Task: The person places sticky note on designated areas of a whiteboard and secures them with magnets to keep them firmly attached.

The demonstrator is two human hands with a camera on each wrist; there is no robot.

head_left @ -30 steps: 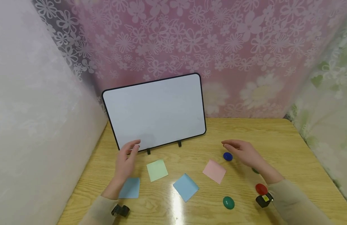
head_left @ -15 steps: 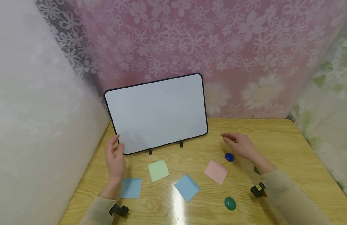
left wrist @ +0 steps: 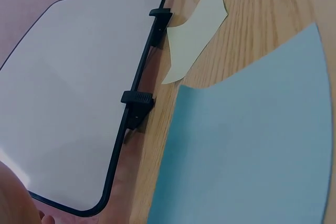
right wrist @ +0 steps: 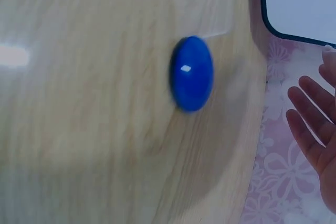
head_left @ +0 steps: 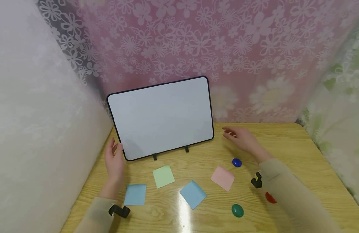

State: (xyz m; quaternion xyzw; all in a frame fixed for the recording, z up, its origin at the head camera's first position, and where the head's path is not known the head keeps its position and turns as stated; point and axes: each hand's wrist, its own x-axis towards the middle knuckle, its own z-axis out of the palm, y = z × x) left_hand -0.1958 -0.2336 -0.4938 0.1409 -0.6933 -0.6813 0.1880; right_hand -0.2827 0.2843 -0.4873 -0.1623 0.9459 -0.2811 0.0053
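Observation:
A whiteboard (head_left: 162, 116) with a thin black frame stands tilted against the back wall, on two small black feet (head_left: 155, 157). My left hand (head_left: 114, 163) is at its lower left edge, the thumb overlapping the frame in the head view and the fingers loosely bent. Only a bit of that hand (left wrist: 11, 198) shows in the left wrist view. To the right of the board, my right hand (head_left: 240, 137) hovers over the table with loosely bent fingers and nothing in them. In the right wrist view its fingers (right wrist: 310, 111) are spread apart, near the board's corner.
Sticky notes lie in front of the board: light green (head_left: 163, 176), pink (head_left: 223, 178) and two blue ones (head_left: 193, 194). Rounded magnet-like discs lie at right: blue (head_left: 236, 162), green (head_left: 237, 210), and red (head_left: 270, 197), partly under the right sleeve. A pale wall (head_left: 51, 129) borders the left.
My left hand has moved left from in front of the board to its left edge. My right hand has moved up and left toward the board's right side.

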